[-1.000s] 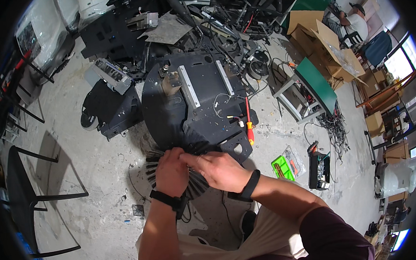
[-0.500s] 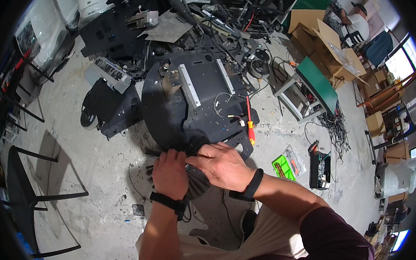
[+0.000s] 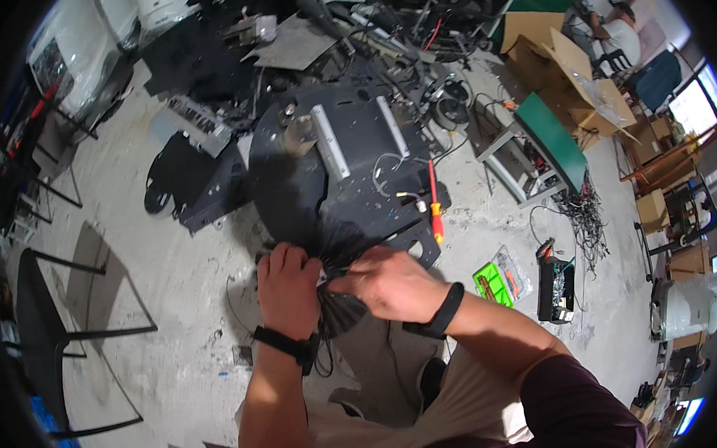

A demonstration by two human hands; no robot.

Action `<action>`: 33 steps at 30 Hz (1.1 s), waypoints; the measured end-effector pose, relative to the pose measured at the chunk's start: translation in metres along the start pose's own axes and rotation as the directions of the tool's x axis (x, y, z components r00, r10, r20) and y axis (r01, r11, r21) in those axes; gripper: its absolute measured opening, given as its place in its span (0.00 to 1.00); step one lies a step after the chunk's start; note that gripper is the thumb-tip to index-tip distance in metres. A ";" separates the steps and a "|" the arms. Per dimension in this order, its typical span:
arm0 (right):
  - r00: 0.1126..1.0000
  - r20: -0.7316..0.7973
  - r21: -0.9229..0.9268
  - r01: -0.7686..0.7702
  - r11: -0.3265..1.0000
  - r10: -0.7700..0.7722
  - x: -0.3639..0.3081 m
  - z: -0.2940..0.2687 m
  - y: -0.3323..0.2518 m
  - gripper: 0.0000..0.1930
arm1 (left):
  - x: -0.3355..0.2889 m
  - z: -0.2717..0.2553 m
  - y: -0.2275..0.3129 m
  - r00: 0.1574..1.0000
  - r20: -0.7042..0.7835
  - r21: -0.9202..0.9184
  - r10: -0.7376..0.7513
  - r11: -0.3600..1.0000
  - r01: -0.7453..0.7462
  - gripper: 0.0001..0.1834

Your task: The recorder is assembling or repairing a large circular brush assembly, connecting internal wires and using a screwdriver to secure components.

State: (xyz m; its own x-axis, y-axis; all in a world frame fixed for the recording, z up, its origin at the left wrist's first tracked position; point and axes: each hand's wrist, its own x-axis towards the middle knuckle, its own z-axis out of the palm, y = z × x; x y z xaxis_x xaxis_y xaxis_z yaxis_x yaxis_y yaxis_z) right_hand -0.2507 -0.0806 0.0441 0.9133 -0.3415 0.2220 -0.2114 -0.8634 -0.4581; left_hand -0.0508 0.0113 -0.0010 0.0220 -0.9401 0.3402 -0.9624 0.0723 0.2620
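Observation:
My left hand (image 3: 289, 291) is closed at the left side of a round black brush (image 3: 345, 315) with long bristles. My right hand (image 3: 390, 286) bends over the brush from the right, its fingers drawn together beside my left thumb. A small whitish piece (image 3: 322, 278) shows between the two hands; its kind is too small to tell. What the right fingertips pinch is hidden. Just beyond the brush lies a large dark base plate (image 3: 288, 199) with two pale metal rails (image 3: 331, 142). A red and yellow screwdriver (image 3: 436, 212) rests at its right edge.
To the right lie a green parts tray (image 3: 492, 285) and a black toolbox (image 3: 557, 291). A green-topped frame (image 3: 551, 145) stands behind them, near open cardboard boxes (image 3: 566, 75). Black scrap parts pile up at the back. A black chair (image 3: 48, 338) stands left. Someone sits far right.
The whole view has shifted slightly. Both hands stay at the brush, the left turned a little and the right fingers curled further in. A whitish piece now shows between them.

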 end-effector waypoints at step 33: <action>0.998 -0.036 -0.006 0.042 0.999 -0.042 0.013 -0.007 -0.012 0.20 | 0.004 -0.001 -0.025 0.870 0.206 -0.259 -0.448 0.833 0.490 0.09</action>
State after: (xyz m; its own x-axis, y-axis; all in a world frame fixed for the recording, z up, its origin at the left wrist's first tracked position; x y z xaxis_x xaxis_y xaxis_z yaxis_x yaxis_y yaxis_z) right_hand -0.2392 -0.0774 0.0582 0.9083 -0.3179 0.2720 -0.1751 -0.8793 -0.4429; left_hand -0.0258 0.0056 -0.0050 0.3944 -0.9189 -0.0068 -0.7204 -0.3138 0.6185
